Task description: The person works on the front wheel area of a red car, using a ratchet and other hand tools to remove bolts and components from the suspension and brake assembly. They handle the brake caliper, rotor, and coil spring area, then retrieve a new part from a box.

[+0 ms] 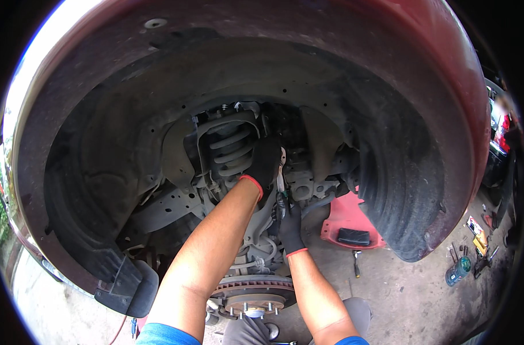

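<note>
Tool (pixel 281 175), slim, pale metal, stands nearly upright mid-wheel-well, between the two gloved hands, just right of the coil spring (pixel 232 154). Right hand (pixel 291 223) is closed round its lower, darker end, from below, likely because that side leaves room for the forearm. Left hand (pixel 266 161) is up beside the tool's top end, back of glove to camera; probably there to steady or guide, but its fingers are hidden, so can't tell if it grips or is just resting. Tool's upper tip and whatever it meets: lost in shadow and behind the glove. Exact tool type unclear. Brake disc (pixel 252 284) with bare studs sits below, between the forearms; wheel is off, presumably for access. Black liner (pixel 397 172) and dark red fender (pixel 466 103) arch round everything. Beyond, a red panel (pixel 338 227) with a black block (pixel 354 236) on it, lower right; a short hand tool (pixel 357 264) lies on the floor near it, teal container (pixel 458 271) farther right. Person's knees cut off at lower edge; far-right background small and blurred.
</note>
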Tool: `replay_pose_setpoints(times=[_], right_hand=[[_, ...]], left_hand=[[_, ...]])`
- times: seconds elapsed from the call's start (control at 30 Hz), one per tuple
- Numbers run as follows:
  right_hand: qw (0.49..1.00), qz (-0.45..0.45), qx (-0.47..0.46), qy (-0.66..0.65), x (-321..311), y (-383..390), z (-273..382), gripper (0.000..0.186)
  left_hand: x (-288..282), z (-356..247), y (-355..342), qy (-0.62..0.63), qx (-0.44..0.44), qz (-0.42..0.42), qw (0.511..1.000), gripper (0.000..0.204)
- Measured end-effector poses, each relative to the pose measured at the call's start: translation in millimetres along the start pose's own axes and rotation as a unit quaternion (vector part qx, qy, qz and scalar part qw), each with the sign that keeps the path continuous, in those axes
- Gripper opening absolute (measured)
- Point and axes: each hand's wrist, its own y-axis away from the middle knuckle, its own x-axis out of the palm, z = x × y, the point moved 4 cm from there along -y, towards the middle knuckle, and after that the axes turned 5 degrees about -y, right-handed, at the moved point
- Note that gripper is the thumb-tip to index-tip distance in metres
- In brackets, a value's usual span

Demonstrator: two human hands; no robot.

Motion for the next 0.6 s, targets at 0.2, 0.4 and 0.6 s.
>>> replay_pose_setpoints(times=[0.2,0.4,0.6], right_hand=[[1.0,-0.01,-0.001,-0.026,8.8,4.9,-2.0,0.033],[0.999,-0.006,-0.006,-0.036,10.5,5.3,-11.7,0.036],[0.995,0.036,-0.003,0.089,-21.3,-10.7,0.6,0.042]], left_hand=[[-12.5,12.9,-25.6,-0.215,0.182,0.069,0.957,0.022],[-8.4,7.8,-13.9,-0.137,0.082,0.074,0.984,0.025],[-5.2,-16.3,-3.9,0.094,-0.057,0.162,0.981,0.019]])
